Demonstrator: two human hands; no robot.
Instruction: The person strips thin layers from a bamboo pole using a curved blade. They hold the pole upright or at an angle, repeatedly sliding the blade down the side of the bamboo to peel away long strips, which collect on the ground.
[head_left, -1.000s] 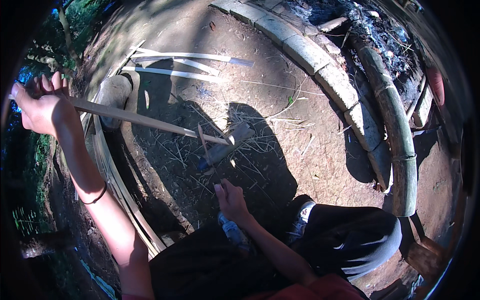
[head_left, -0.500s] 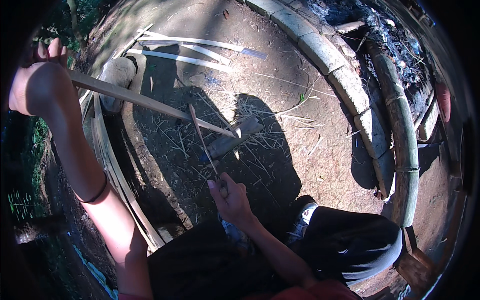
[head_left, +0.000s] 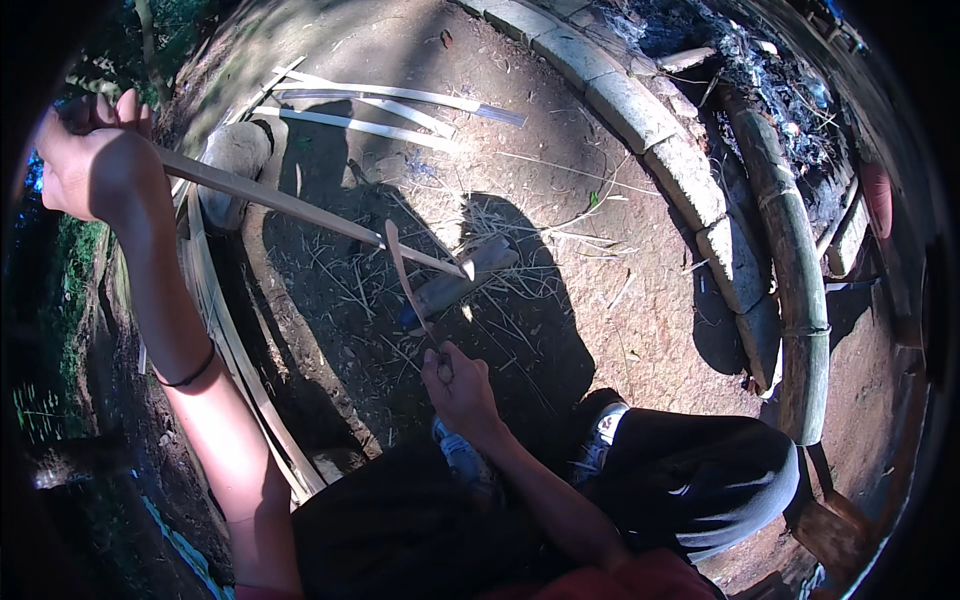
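Observation:
Raised at the upper left, my left hand (head_left: 105,170) is closed round the upper end of a long bamboo strip (head_left: 290,207). The strip slants down to the right, its pale cut tip on a short piece of bamboo or wood (head_left: 440,292) lying on the ground. My right hand (head_left: 465,398), low in the middle, grips the handle of a knife (head_left: 402,275). Its long, slim blade points up and away, with the upper part against or very near the strip's edge; actual contact cannot be made out. Thin shavings (head_left: 500,225) lie round the short piece.
Split bamboo strips (head_left: 390,97) lie on the ground at the far left, near a rounded stone or log (head_left: 235,165). More long strips (head_left: 225,330) run beside my left arm. A curved brick edging (head_left: 640,115), a thick bamboo pole (head_left: 790,230) and an ash heap (head_left: 770,85) stand right.
The knife blade has risen slightly toward the strip and its face has turned. My left hand and the strip's upper end sit a little farther right. The whole view has shifted slightly.

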